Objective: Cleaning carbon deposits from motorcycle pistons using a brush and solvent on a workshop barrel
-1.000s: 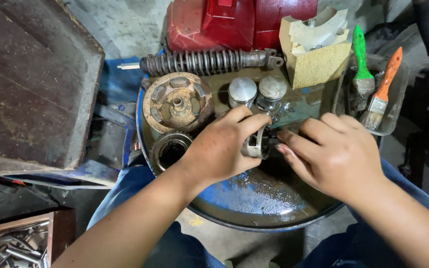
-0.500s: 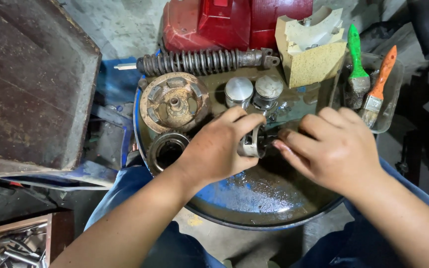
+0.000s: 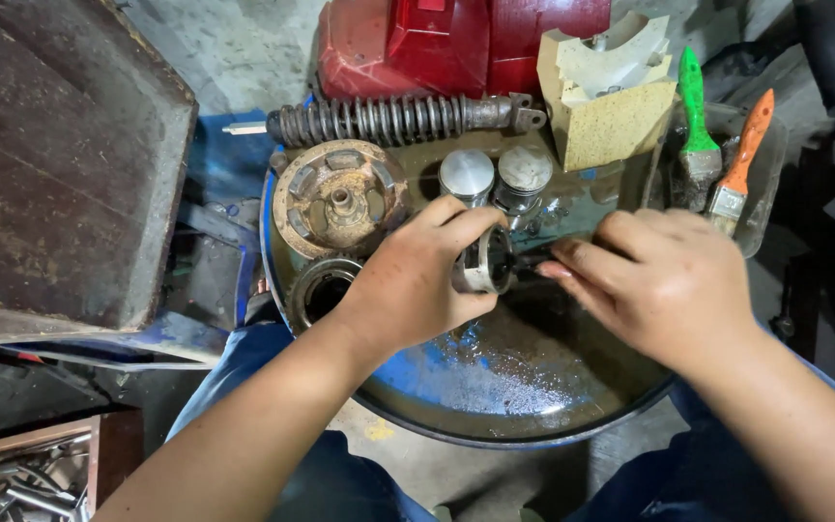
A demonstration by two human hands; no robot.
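The left hand is clamped around a small metal piston, thumb and fingers wrapped on its skirt, holding it on its side just above the middle of a blue drum top that serves as the surface. The right hand comes in from the other side, its fingertips pinched together at the open end of the piston; whatever they grip there is too small and too hidden to tell. The two hands sit close together, nearly touching across the part.

Behind the held piston, two more pistons stand upright side by side on the drum. To their left lies a rusty round clutch assembly, and below that a dark ring-shaped part near the drum's rim. A coil-spring shock absorber lies across the far edge, in front of a red plastic body panel. A yellowish foam block sits to the right, and beside it a clear tray holds two paintbrushes, one with a green handle, one orange.
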